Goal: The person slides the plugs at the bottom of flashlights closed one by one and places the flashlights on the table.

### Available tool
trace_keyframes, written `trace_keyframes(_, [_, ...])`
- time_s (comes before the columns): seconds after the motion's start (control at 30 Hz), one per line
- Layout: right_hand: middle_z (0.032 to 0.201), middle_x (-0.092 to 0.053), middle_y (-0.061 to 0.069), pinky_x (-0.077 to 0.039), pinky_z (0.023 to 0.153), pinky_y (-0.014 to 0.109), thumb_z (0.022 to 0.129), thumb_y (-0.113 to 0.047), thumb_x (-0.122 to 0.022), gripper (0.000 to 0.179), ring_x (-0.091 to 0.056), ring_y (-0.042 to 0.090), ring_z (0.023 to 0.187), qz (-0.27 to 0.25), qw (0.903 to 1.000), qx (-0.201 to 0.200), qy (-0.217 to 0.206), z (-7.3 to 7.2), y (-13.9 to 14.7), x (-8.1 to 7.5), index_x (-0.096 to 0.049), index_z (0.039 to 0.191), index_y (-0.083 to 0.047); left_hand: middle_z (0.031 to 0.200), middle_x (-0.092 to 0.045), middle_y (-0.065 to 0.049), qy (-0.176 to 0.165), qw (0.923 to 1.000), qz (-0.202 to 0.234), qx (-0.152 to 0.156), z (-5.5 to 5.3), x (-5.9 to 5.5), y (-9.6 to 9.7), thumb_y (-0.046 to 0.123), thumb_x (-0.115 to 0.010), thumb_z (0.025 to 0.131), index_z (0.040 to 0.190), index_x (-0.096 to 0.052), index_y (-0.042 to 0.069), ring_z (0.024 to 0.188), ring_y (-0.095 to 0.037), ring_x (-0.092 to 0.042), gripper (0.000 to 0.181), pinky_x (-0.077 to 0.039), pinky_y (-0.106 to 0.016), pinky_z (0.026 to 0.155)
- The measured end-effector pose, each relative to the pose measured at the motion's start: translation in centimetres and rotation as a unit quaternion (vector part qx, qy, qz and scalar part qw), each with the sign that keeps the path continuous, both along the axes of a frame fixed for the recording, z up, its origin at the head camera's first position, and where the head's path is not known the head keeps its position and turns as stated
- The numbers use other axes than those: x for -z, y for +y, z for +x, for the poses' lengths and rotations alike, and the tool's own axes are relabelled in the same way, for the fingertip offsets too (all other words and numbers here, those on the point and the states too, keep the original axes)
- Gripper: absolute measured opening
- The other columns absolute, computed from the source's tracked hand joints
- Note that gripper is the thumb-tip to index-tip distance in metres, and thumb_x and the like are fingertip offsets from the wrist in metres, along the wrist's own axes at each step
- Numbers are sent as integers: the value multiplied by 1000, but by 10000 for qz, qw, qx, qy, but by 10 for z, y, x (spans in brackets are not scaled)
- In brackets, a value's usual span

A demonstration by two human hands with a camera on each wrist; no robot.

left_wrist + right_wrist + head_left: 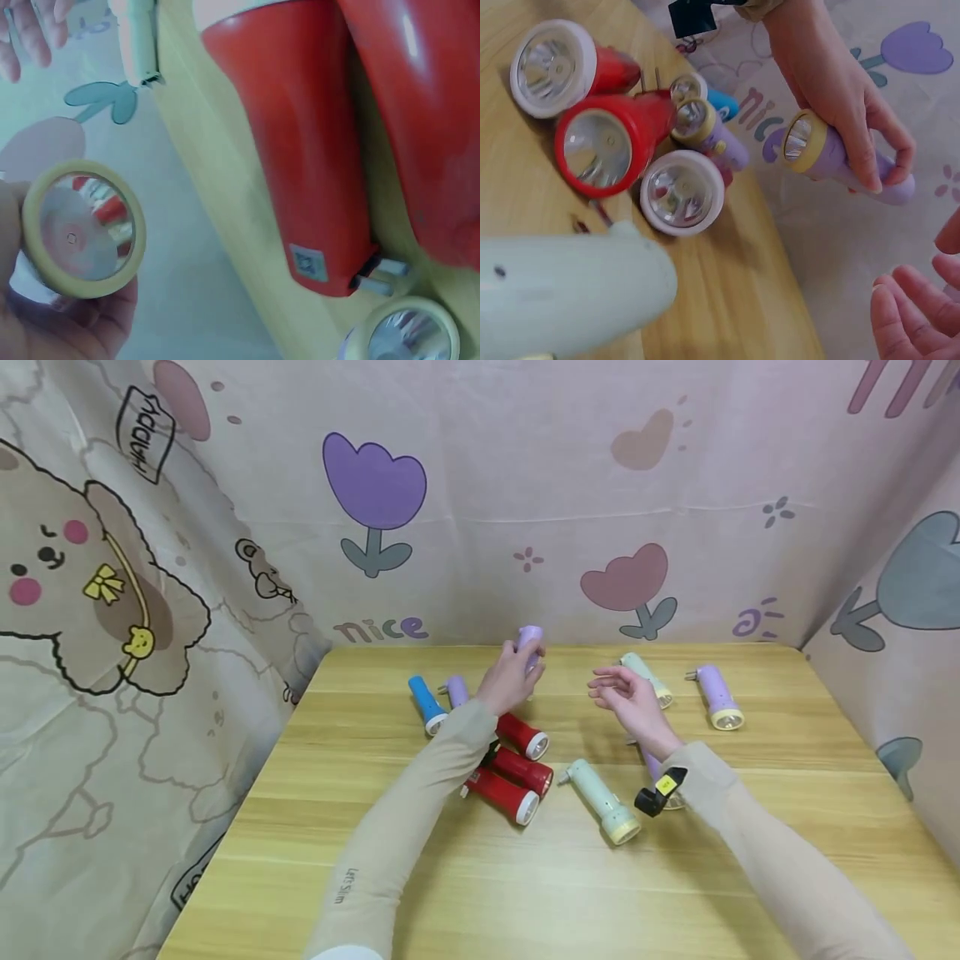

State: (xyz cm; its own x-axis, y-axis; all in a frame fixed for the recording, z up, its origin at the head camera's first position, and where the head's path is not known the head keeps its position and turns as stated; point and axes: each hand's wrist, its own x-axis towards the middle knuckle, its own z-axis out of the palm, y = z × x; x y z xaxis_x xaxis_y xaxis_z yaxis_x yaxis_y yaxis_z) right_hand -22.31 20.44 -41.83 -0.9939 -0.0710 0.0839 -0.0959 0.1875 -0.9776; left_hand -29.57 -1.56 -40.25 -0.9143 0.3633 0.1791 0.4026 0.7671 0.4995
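My left hand (510, 679) grips a purple flashlight (530, 635) around its body, raised above the table's far side. In the left wrist view, its cream-rimmed lens (82, 229) faces the camera. The right hand (633, 702) hovers to the right with fingers loosely bent and nothing in them. A pale green flashlight (654, 685) lies just behind that hand. Under the right wrist is another purple flashlight (651, 766), partly covered. Several red flashlights (504, 793) lie together below the left forearm, which hides parts of them.
A blue flashlight (425, 700) and a purple one (457, 691) lie at the left rear of the wooden table (300, 827). Another pale green flashlight (603, 802) lies front centre, and a purple one (716, 693) far right. A printed cloth (495, 485) hangs behind the table.
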Motion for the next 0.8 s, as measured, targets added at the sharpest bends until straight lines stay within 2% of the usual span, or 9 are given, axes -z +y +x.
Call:
trace_keyframes(0.13, [125,-62,29,-58,86,15,101,-1,-49,37,-67,-2,93,-320,9992,65,250,2,-5,-6,-47,137,10,133,-54,-20,77,9994,265,218,10,-9,-6,29,-59,102,144,-44,27,108,-34,-66,44,-61,-47,85])
trace_keyframes(0.2, [116,-68,17,-58,86,16,100,0,-50,36,-68,0,93,-483,9981,115,353,3,-7,-7,-48,135,11,139,-54,-18,9,9980,540,335,16,-13,-9,28,-62,100,148,-39,27,114,-33,-64,53,-60,-48,91])
trace_keyframes(0.27, [107,-70,4,-59,84,16,100,1,-50,34,-69,1,92,-613,9969,185,456,4,-8,-9,-50,132,11,142,-54,-16,-217,9942,961,436,21,-16,-13,28,-66,98,150,-34,27,115,-32,-63,61,-61,-46,91])
trace_keyframes(0.33, [102,-70,-4,-59,83,16,99,2,-50,31,-69,2,92,-718,9956,251,540,5,-9,-10,-53,129,8,142,-55,-15,-515,9871,1429,509,27,-17,-15,27,-70,96,150,-33,24,113,-31,-64,66,-62,-43,87])
trace_keyframes(0.4, [100,-70,-7,-59,83,16,98,3,-51,28,-70,2,92,-802,9945,311,598,5,-10,-11,-55,126,5,138,-58,-14,-770,9794,1797,514,31,-18,-17,26,-73,93,148,-36,19,109,-29,-65,66,-62,-39,85])
trace_keyframes(0.5, [100,-70,-7,-59,83,16,99,3,-52,26,-69,2,93,-881,9933,373,643,6,-11,-12,-57,124,2,130,-62,-12,-1039,9713,2094,436,37,-17,-20,28,-76,91,141,-46,13,108,-26,-64,61,-60,-36,89])
trace_keyframes(0.57, [101,-70,-7,-59,83,16,99,3,-52,26,-69,3,94,-928,9926,380,683,5,-13,-12,-56,125,5,129,-63,-10,-1215,9675,2187,362,41,-16,-22,29,-77,90,136,-52,10,110,-23,-63,56,-58,-34,94])
trace_keyframes(0.73, [103,-70,-9,-57,86,14,97,6,-54,32,-68,1,98,-938,9916,304,842,4,-17,-13,-52,128,13,129,-64,-16,-2046,9383,2725,597,49,-15,-26,24,-69,96,136,-56,5,100,-25,-71,46,-62,-36,85])
trace_keyframes(0.8, [107,-70,-7,-56,89,13,97,5,-55,34,-66,-1,101,-820,9923,248,898,4,-18,-14,-53,129,12,129,-65,-19,-2280,9295,2792,780,51,-14,-27,23,-65,99,138,-55,3,98,-29,-72,45,-62,-36,83])
